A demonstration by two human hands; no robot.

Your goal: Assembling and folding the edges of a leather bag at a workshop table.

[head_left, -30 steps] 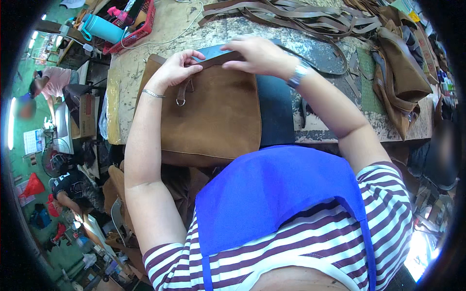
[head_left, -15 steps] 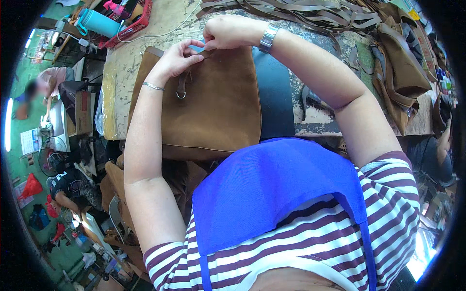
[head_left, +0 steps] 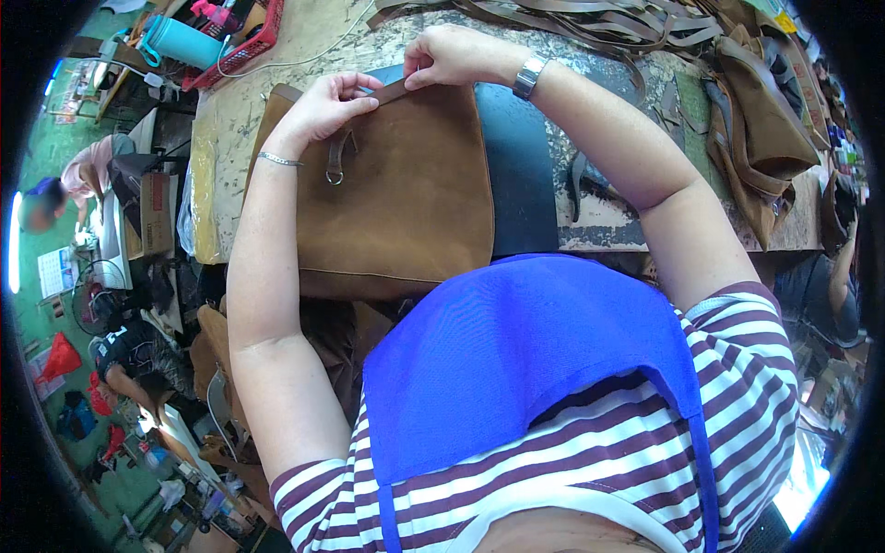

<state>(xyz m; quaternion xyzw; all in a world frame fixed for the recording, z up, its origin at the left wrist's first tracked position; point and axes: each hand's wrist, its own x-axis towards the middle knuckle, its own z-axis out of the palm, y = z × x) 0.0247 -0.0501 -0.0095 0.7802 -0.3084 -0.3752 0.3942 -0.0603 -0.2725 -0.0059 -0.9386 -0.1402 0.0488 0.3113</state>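
A brown leather bag (head_left: pixel 406 203) lies flat on the worktable, its far edge under both hands. My left hand (head_left: pixel 334 109) is closed at that edge, with thumb and fingers pinching the leather. Farther right, my right hand (head_left: pixel 447 60) pinches the same edge between thumb and fingers. A narrow, darker leather band (head_left: pixel 392 93) shows between the two hands. Below my left hand, a short leather tab with a metal ring (head_left: pixel 335 177) hangs on the bag's face. A dark blue-black sheet (head_left: pixel 524 175) sticks out from beneath the bag.
Long leather straps (head_left: pixel 590 28) lie across the table's far side. Folded brown leather pieces (head_left: pixel 761 115) are piled at the right. A dark curved tool (head_left: pixel 577 184) rests near the front edge. A red basket (head_left: pixel 269 35) with a turquoise mug (head_left: pixel 184 42) stands far left. Other people work at left.
My right hand has moved a little right, away from my left hand, uncovering the band between them. The bag has shifted slightly left and away from me in the picture.
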